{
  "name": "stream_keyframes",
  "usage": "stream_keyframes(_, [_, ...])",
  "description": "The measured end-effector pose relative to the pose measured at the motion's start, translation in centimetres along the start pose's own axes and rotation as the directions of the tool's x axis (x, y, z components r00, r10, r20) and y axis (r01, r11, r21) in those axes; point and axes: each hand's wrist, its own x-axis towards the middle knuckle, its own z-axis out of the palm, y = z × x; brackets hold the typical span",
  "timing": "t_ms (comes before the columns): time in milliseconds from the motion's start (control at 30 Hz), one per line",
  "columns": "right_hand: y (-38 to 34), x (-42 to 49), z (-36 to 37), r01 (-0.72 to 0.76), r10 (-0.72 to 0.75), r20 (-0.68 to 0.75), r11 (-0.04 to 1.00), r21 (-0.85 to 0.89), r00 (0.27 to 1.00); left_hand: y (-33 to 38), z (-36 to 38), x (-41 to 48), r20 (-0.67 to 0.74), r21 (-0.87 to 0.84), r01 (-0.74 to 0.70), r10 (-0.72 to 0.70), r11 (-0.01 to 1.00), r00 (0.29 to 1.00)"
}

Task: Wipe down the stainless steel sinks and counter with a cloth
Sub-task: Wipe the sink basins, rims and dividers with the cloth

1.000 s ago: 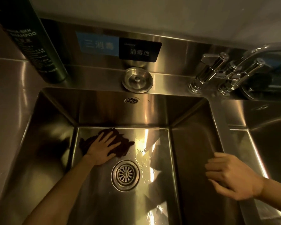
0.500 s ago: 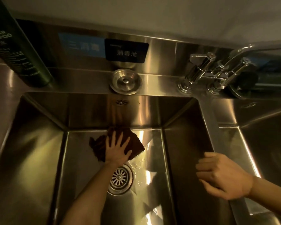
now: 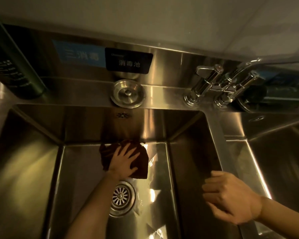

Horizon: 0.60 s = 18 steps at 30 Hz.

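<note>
A dark brown cloth (image 3: 141,163) lies on the floor of the stainless steel sink (image 3: 29,169), against the bottom of the back wall and just above the round drain (image 3: 122,197). My left hand (image 3: 123,162) presses flat on the cloth with fingers spread. My right hand (image 3: 231,195) rests on the steel divider (image 3: 217,140) between this sink and the second sink (image 3: 283,161) on the right, its fingers loosely curled over the edge and holding nothing.
A drain plug (image 3: 128,95) sits on the back ledge. Chrome tap handles (image 3: 214,85) stand at the back right. A tall dark bottle (image 3: 12,66) stands at the back left. Blue and black labels (image 3: 128,61) are on the backsplash. Water glistens near the drain.
My left hand has slid the cloth to the right along the sink floor, from the left side toward the middle at the back wall. My right hand stayed on the divider.
</note>
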Motion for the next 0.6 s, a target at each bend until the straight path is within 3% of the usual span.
stream_keyframes(200, [0.2, -0.1, 0.1, 0.012, -0.011, 0.021, 1.0, -0.015, 1.0, 7.9, -1.4, 4.6, 0.017, 0.048, -0.177, 0.176, 0.983, 0.984])
stream_keyframes(367, [0.0, 0.1, -0.2, 0.03, -0.03, 0.004, 0.999, 0.011, 1.0, 9.5, -0.4, 1.6, 0.021, 0.108, -0.34, 0.34, 0.934, 0.94])
stream_keyframes(467, [-0.1, 0.1, -0.3, 0.017, -0.017, 0.027, 1.0, -0.005, 0.999, 9.4, 0.8, -3.4, 0.214, 0.174, -0.407, 0.37, 0.896, 0.904])
stream_keyframes(600, [-0.2, 0.1, -0.3, 0.05, -0.049, 0.045, 0.998, -0.027, 0.998, 10.0, 3.0, -8.7, 0.343, 0.264, -0.585, 0.492, 0.767, 0.8])
